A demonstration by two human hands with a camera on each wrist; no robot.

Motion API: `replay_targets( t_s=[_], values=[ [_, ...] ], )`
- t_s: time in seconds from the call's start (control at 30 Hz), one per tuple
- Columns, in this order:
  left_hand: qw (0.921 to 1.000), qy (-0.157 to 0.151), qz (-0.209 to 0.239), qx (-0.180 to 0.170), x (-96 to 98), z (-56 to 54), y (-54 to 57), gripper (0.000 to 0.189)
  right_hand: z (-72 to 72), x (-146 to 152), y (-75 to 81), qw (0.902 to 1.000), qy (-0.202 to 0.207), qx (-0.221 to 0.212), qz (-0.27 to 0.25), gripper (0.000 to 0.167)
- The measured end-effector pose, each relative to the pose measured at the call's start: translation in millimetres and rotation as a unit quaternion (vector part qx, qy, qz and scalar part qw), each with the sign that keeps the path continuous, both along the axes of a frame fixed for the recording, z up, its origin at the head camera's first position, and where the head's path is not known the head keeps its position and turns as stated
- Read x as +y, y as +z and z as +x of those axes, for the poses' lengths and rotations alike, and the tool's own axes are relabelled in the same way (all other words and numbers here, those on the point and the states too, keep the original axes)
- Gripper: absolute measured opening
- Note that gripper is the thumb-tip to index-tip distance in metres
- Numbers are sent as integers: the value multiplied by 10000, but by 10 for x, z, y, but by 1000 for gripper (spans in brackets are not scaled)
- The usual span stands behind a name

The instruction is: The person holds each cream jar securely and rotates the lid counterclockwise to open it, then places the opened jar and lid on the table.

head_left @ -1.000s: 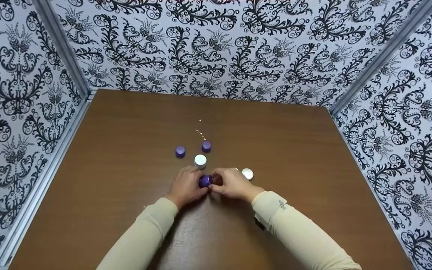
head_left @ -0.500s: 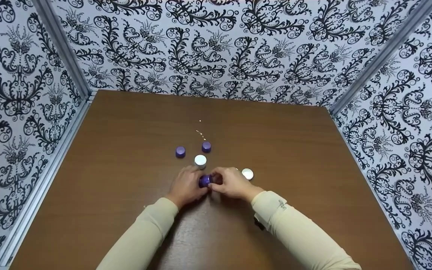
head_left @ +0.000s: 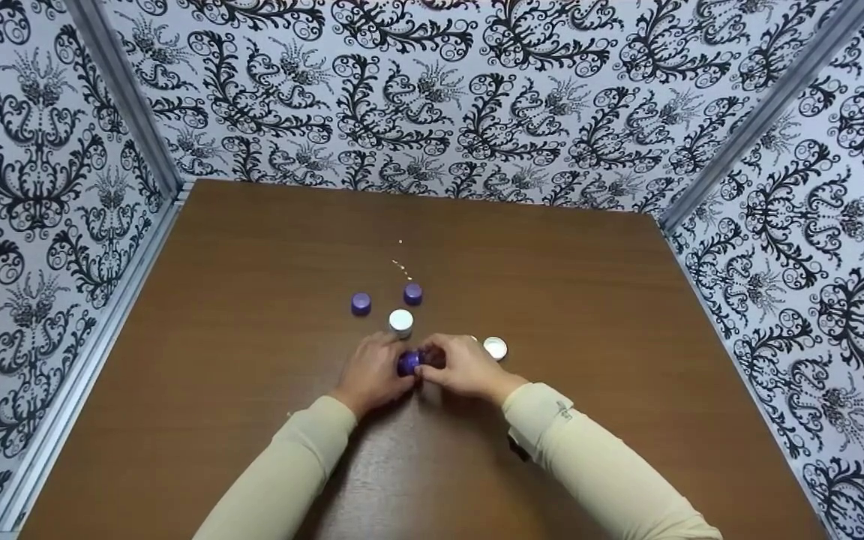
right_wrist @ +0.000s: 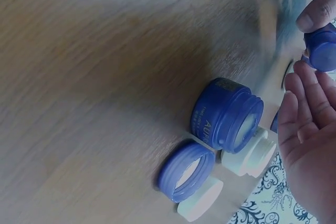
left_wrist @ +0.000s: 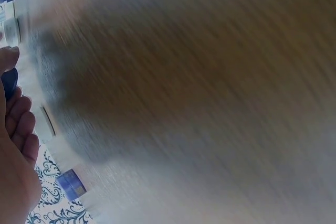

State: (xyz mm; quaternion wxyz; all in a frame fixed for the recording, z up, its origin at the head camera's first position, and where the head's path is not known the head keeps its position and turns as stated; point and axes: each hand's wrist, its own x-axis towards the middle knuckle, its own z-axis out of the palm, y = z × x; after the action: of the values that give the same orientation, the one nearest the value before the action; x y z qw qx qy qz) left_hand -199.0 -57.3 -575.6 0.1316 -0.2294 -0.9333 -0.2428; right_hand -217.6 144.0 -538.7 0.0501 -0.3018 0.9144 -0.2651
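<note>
Between both hands, low over the table's middle, is a small purple jar (head_left: 410, 363). My left hand (head_left: 373, 373) grips it from the left, fingers curled round its side. From the right, my right hand (head_left: 465, 364) pinches it between thumb and fingertips. In the right wrist view this purple jar (right_wrist: 322, 52) shows under the thumb, partly cut off by the frame's edge. Near the right hand in that view stand an uncapped purple jar (right_wrist: 220, 113) with gold lettering, a purple lid (right_wrist: 186, 170) on edge, a white lid (right_wrist: 200, 199) and a white jar (right_wrist: 247, 155).
Just beyond the hands is a white-topped jar (head_left: 400, 321). Two small purple jars (head_left: 361, 303) lie farther back, with a short line of pale specks (head_left: 402, 266) behind them. A white lid (head_left: 495, 348) lies right of the right hand. Patterned walls (head_left: 417, 97) border the brown table (head_left: 567, 300).
The right fingers have shifted very slightly on the purple jar. Both arms and the other things stay where they were.
</note>
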Motion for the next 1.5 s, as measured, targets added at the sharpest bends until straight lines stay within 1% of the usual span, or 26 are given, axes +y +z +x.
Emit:
replay_targets(
  t_s=[0.1, 0.3, 0.37, 0.57, 0.67, 0.9, 1.1, 1.23, 1.5],
  values=[
    [10000, 20, 30, 47, 0, 6, 6, 33, -7, 1, -15, 10000, 21, -56, -61, 30],
    [10000, 20, 14, 52, -5, 6, 13, 32, -19, 12, -28, 9994, 119, 314, 69, 35],
    [10000, 12, 17, 57, -5, 6, 12, 32, -19, 11, -29, 9994, 136, 316, 69, 36],
    [9999, -13, 55, 134, -5, -6, 3, 33, -9, -5, -14, 10000, 18, 20, -55, 33],
    [9999, -9, 51, 103, -6, -13, 7, 34, -7, -17, -8, 9998, -39, -133, -115, 30],
    [10000, 19, 40, -12, -12, -15, 18, 36, 2, -39, 6, 9996, -145, -223, -34, 28],
    [9999, -51, 23, 154, -23, -7, 12, 37, 4, -37, -1, 9983, -155, -494, -252, 25],
    [9998, -71, 37, 192, -21, -12, 5, 36, 2, -28, -2, 9981, -137, -490, -336, 26],
    [9999, -82, 28, 100, -21, -25, 8, 37, -11, -25, -16, 9982, -161, -497, -300, 29]
  ],
)
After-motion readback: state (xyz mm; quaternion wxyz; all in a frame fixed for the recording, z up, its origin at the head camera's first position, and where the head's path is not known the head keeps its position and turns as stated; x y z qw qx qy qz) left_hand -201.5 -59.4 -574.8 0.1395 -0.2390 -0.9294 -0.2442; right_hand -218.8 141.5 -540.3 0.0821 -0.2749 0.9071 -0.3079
